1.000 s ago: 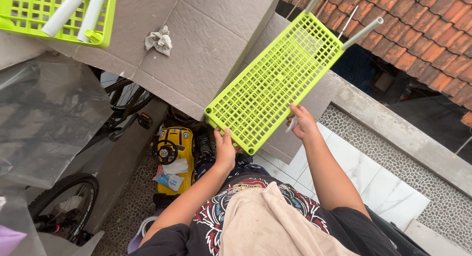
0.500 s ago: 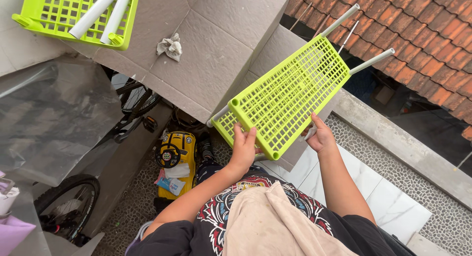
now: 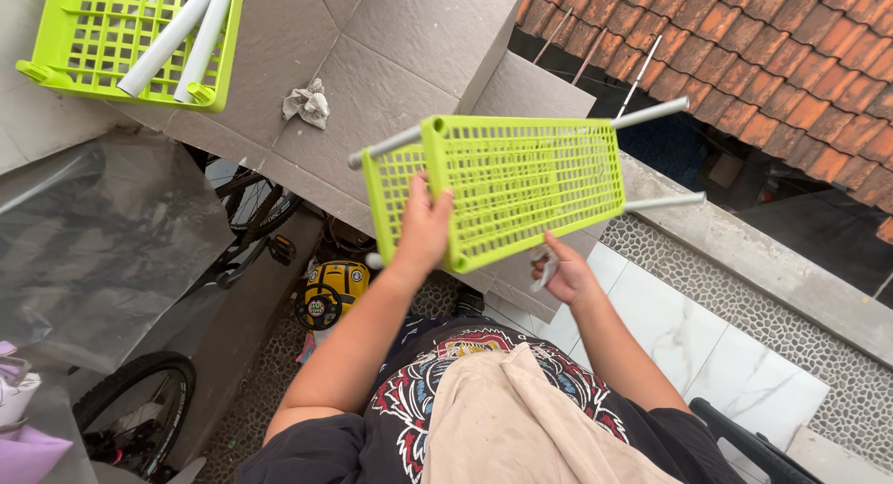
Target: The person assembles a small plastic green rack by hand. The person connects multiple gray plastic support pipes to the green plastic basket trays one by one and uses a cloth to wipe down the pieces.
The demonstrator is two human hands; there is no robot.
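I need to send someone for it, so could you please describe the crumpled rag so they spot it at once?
Start at the grey tiled ledge. Right of the lime-green plastic basket holding two white tubes lies the small crumpled grey-white rag, the only soft thing there.

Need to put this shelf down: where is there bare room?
Bare grey tiles between the crumpled rag and the held shelf; white tiles right of the right hand. Crowded: far basket with white tubes, bicycles lower left.
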